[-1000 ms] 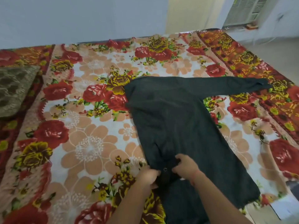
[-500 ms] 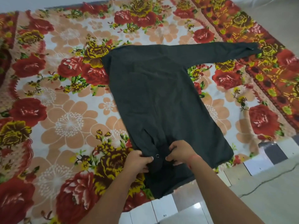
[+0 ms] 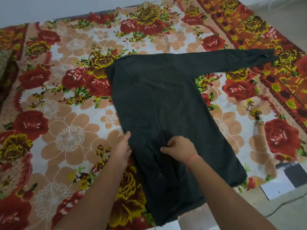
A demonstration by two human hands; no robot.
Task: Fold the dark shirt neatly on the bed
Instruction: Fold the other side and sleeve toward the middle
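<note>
Right of the open left hand (image 3: 122,147), which steadies its side edge, the dark shirt (image 3: 157,97) lies flat on the bed (image 3: 69,138) while the right hand (image 3: 180,147) pinches its middle cloth, probably to flatten it.

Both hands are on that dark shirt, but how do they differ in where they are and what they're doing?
The left hand lies at the left edge of the dark shirt; the right hand sits nearer its middle. The left hand's fingers are hidden at that edge, while the right hand's fingers are curled, pinching fabric. Only the right wrist wears a thin orange thread. Both touch the shirt's near half.
</note>
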